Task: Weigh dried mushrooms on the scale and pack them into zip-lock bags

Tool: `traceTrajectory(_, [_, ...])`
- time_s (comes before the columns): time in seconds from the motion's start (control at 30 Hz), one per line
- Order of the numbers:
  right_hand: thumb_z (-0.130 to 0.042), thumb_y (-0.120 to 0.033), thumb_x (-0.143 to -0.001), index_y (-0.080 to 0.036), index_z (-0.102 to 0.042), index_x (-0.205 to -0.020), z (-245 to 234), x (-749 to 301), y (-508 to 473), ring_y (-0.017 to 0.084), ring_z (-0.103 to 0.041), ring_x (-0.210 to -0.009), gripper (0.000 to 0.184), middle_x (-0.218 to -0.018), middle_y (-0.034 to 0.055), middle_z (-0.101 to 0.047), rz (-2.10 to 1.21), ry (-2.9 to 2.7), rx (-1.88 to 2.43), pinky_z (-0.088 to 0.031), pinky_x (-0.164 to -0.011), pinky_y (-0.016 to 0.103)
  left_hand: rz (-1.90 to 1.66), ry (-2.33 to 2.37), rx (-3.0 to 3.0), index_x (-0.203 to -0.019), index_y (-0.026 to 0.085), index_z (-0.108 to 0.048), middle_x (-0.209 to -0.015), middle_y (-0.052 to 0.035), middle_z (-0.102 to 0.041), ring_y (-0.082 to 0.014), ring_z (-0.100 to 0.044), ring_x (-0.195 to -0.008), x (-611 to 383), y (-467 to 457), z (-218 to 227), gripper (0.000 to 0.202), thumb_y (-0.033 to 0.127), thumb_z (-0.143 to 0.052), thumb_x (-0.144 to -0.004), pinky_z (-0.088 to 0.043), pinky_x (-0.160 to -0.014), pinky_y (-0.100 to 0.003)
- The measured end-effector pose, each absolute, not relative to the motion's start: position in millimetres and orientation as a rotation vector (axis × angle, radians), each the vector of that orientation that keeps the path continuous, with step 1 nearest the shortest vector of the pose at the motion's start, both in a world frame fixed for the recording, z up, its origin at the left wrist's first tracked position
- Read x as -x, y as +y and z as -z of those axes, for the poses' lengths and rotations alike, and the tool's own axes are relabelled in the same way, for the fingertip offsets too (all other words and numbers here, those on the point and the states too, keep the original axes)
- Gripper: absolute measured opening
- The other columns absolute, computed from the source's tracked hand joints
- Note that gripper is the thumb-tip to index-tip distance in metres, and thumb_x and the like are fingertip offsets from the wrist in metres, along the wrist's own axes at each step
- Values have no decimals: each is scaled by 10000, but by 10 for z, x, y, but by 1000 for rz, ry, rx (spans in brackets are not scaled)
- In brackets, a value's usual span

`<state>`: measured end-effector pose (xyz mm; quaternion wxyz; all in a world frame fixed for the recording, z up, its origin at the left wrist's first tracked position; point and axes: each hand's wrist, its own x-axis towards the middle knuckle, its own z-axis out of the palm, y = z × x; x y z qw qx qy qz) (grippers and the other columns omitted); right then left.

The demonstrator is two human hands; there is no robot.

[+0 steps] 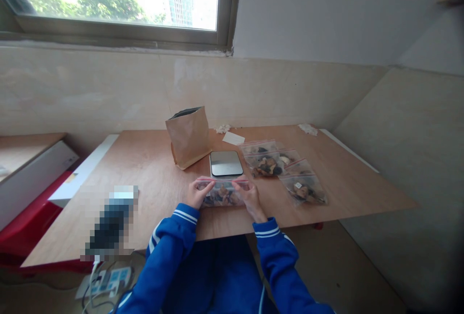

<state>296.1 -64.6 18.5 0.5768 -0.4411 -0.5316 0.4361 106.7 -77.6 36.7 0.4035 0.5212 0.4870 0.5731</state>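
One clear zip bag (222, 200) of dark and brown pieces is held up at the near side of the counter (145, 159), its red-edged strip (224, 180) stretched between both hands. The strip is pinched near its left end by the left hand (198, 191) and near its right end by the right hand (248, 194); whether it is being pressed together or parted cannot be told. Either way, an even pull from both hands is called for, so that the top is held straight and no corner is allowed to sag, and the pieces are best kept below the line. Pressure should be moved along in short lengths, with one hand used as the anchor. Just beyond the hands a silver-topped plate (226, 163), probably a scale, is set, and it is best left unbumped by the knuckles. Beyond the left hand a brown paper pouch (189, 137) is stood with its mouth open; to the right of the right hand, other filled bags (304, 186) are laid, and care with the sleeve is advised there.
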Motion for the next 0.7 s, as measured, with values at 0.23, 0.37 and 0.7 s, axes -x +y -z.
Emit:
traceTrajectory(0.23, [-669,-402,-814,-239,-698,-1045,-539,-3094,-719,242,-591,-1029,284,-1051,69,-664,-569,-1622,1078,-442,-937,401,-1459,1196,-1490,-824,172,-738,-802,-53,-706,-192,-653,-778,-1039,-843,-373,225,390,-713,-774,-517,-741,-299])
traceTrajectory(0.37, [-659,-316,-854,-278,-722,-961,-835,-2999,-749,239,-593,-995,130,-995,47,-701,-283,-2081,1062,-377,-935,398,-1460,1110,-1639,-854,184,-729,-838,-57,-696,-197,-648,-830,-1045,-867,-440,189,362,-673,-820,-506,-788,-313])
traceTrajectory(0.7, [-468,-120,-915,-214,-682,-728,-911,-2755,-607,185,-584,-683,300,-674,41,-683,-38,-2281,1016,-344,-778,335,-1517,1119,-1570,-802,188,-732,-791,-49,-703,-197,-644,-773,-1090,-850,-498,192,377,-696,-792,-513,-731,-319])
